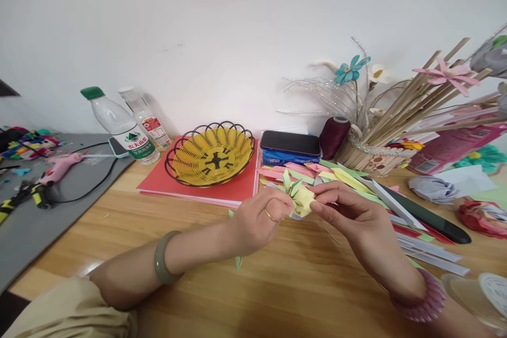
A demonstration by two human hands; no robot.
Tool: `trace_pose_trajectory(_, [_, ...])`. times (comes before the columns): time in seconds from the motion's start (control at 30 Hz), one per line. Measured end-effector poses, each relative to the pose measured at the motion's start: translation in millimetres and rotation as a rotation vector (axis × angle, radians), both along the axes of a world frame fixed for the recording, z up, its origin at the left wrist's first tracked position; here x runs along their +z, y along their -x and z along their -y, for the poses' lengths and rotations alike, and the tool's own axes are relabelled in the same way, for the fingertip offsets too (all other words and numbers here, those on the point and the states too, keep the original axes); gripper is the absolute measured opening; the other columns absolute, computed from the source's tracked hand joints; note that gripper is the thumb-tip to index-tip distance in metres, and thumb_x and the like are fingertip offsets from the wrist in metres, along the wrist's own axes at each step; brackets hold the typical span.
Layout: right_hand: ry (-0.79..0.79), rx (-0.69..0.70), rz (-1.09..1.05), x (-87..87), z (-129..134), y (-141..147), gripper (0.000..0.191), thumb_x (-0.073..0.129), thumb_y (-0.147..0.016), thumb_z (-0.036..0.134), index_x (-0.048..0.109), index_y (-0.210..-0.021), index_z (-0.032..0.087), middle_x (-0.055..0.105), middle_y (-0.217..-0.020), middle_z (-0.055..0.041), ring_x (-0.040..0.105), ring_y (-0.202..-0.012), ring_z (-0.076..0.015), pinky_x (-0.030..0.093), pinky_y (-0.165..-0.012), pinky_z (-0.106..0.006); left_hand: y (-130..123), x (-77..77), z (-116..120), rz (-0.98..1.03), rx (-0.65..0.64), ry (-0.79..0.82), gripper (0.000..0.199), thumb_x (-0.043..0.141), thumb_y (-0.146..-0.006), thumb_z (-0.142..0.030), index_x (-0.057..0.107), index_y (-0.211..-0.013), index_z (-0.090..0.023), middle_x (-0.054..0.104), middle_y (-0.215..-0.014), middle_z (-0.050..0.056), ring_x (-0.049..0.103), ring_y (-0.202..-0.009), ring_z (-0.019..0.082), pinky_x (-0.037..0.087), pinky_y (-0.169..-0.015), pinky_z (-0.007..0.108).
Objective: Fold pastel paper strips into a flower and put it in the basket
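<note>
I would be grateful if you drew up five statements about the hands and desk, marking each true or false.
1. The left hand and right hand both touch the pale yellow folded-paper flower. True.
2. The clear plastic bottle with a green cap stands left of the round yellow woven basket with a black rim. True.
3. The pink glue gun lies on the flat grey mat. True.
4. The basket stands on the mat. False: it rests on a flat red sheet.
5. The smooth grey-green bangle circles the right wrist. False: the bangle is on the left wrist; the right wears a purple coiled band.
</note>
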State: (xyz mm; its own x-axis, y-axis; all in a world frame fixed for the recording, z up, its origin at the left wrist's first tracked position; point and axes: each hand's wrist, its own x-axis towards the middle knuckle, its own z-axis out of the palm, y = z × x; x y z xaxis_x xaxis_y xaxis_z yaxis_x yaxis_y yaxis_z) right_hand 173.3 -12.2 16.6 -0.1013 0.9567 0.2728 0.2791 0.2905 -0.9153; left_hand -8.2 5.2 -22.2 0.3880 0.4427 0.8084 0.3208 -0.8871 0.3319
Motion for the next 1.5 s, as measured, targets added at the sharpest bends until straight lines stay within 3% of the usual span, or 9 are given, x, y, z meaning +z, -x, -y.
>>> trace_pose_trajectory(0.47, [0.009,0.0,-0.004,1.2,0.3,-0.1,0.018,0.064,-0.069,0.038,0.064,-0.064,0.021,0.06,-0.083,-0.0048,0.056,-0.08,-0.0184,0.048,-0.065,-0.027,-1.1,6.1,0.4,0.031,-0.041,0.009,0.012,0.041,-0.08,-0.008,0.046,-0.083,-0.019,0.058,-0.084,0.004,0.055,-0.077,0.011,0.047,-0.07,0.025])
trace_pose_trajectory(0.63, [0.046,-0.051,-0.186,-5.6,-3.6,-6.2,0.018,0.06,-0.074,0.036,0.064,-0.066,0.021,0.061,-0.088,-0.0036,0.056,-0.082,-0.0182,0.048,-0.069,-0.029,-2.4,9.1,-7.2,0.227,-0.163,0.337,0.009,0.042,-0.082,-0.011,0.045,-0.083,-0.02,0.054,-0.084,0.004,0.054,-0.081,0.012,0.045,-0.071,0.027])
trace_pose_trajectory(0.77, [0.205,-0.081,-0.314,-11.3,-9.7,-9.5,0.021,0.056,-0.077,0.04,0.065,-0.084,0.022,0.061,-0.093,-0.0032,0.058,-0.078,-0.0171,0.05,-0.065,-0.029,-2.5,12.3,-16.2,0.395,-0.33,0.658,0.005,0.046,-0.082,-0.015,0.043,-0.08,-0.019,0.051,-0.082,0.002,0.051,-0.083,0.011,0.044,-0.074,0.027])
trace_pose_trajectory(0.87, [0.391,0.058,-0.377,-12.2,-10.9,-6.6,0.028,0.055,-0.077,0.044,0.063,-0.095,0.023,0.061,-0.103,-0.0043,0.057,-0.09,-0.019,0.05,-0.071,-0.031,-2.2,14.3,-20.9,0.391,-0.376,0.739,0.007,0.048,-0.081,-0.018,0.042,-0.078,-0.018,0.051,-0.082,0.002,0.052,-0.085,0.012,0.043,-0.076,0.027])
trace_pose_trajectory(0.97, [0.424,0.213,-0.413,-10.4,-8.5,-3.1,0.025,0.054,-0.079,0.041,0.061,-0.092,0.021,0.062,-0.1,-0.0045,0.058,-0.09,-0.0187,0.05,-0.076,-0.033,-1.7,14.8,-23.6,0.389,-0.397,0.823,0.008,0.051,-0.08,-0.019,0.044,-0.076,-0.018,0.051,-0.082,0.002,0.053,-0.083,0.011,0.044,-0.076,0.027])
trace_pose_trajectory(1.07, [0.376,0.249,-0.316,-7.1,-5.8,-1.7,0.019,0.057,-0.078,0.037,0.06,-0.083,0.019,0.064,-0.09,-0.003,0.059,-0.083,-0.0171,0.049,-0.074,-0.031,-0.7,13.7,-25.2,0.41,-0.392,0.911,0.006,0.052,-0.078,-0.018,0.047,-0.077,-0.017,0.052,-0.083,0.002,0.053,-0.083,0.011,0.044,-0.075,0.025])
trace_pose_trajectory(1.2, [0.312,0.215,-0.129,-2.8,-4.1,-0.8,0.021,0.058,-0.076,0.039,0.059,-0.083,0.019,0.064,-0.084,-0.002,0.06,-0.08,-0.0167,0.047,-0.074,-0.028,0.6,15.0,-25.2,0.445,-0.373,1.008,0.01,0.049,-0.08,-0.021,0.053,-0.087,-0.016,0.056,-0.092,0.004,0.054,-0.087,0.013,0.044,-0.075,0.025])
trace_pose_trajectory(1.4, [0.257,0.219,0.016,-3.2,-1.7,0.8,0.031,0.055,-0.077,0.04,0.054,-0.102,0.022,0.063,-0.095,-0.0033,0.059,-0.079,-0.0177,0.046,-0.073,-0.031,-1.5,26.1,-21.7,0.37,-0.331,1.25,0.019,0.062,-0.071,-0.026,0.062,-0.084,-0.013,0.061,-0.082,0.003,0.055,-0.074,0.011,0.045,-0.07,0.024])
trace_pose_trajectory(1.5, [0.195,0.199,0.107,-6.6,-1.1,-0.8,0.031,0.055,-0.077,0.041,0.054,-0.103,0.022,0.061,-0.099,-0.004,0.058,-0.082,-0.0194,0.047,-0.072,-0.033,-1.5,27.7,-20.3,0.365,-0.312,1.281,0.019,0.065,-0.067,-0.025,0.063,-0.082,-0.014,0.062,-0.078,0.002,0.055,-0.068,0.01,0.045,-0.066,0.024])
